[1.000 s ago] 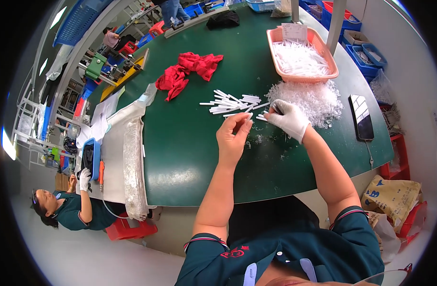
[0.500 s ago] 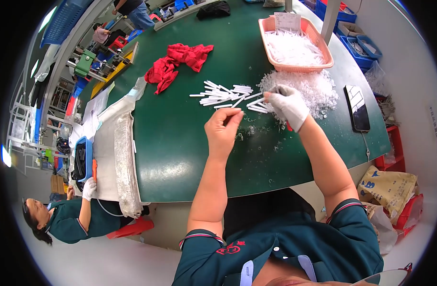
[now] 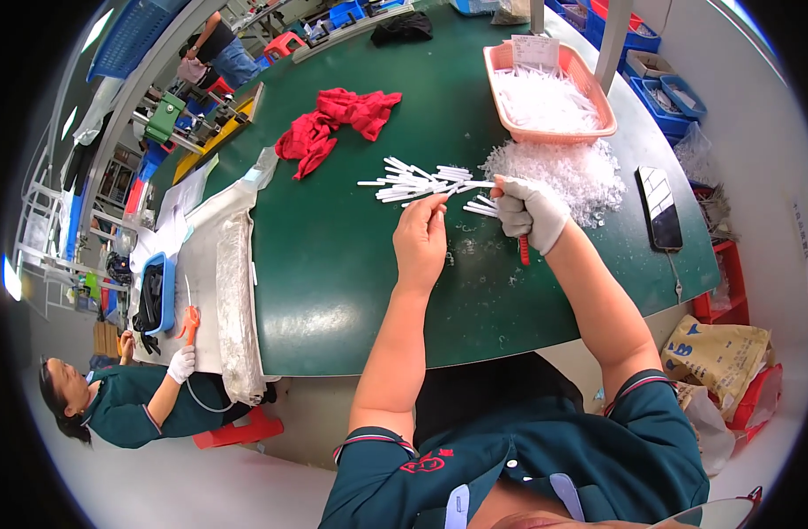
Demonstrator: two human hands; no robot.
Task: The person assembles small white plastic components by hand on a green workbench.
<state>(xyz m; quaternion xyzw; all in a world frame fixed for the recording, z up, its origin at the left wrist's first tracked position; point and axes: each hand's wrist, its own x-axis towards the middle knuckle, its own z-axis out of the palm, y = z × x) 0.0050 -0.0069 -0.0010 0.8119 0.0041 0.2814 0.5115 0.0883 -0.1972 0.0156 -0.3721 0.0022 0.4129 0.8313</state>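
Observation:
My right hand (image 3: 534, 214), in a pale glove with bare fingertips, is closed around a tool with a red handle (image 3: 525, 250); the tool's working end is hidden. Its thumb and finger also grip a slim white tube (image 3: 481, 184) that points left. Bare and closed in a pinch, my left hand (image 3: 421, 238) has its fingertips at the near edge of a loose pile of white tubes (image 3: 410, 182), close to the held tube's left end. What it pinches is too small to make out. A few more white tubes (image 3: 480, 205) lie beside my right hand.
Clear plastic scraps (image 3: 567, 172) are heaped behind my right hand, before a pink basket (image 3: 608, 123) of white tubes. A phone (image 3: 659, 210) lies at right, a red cloth (image 3: 338, 123) at far left. A co-worker (image 3: 135, 406) sits left, near a blue bin (image 3: 168, 295).
My right hand has turned and moved slightly nearer, showing more of the red handle. The white tube now points level to the left. The co-worker's gloved hand has shifted nearer, apart from an orange-red tool.

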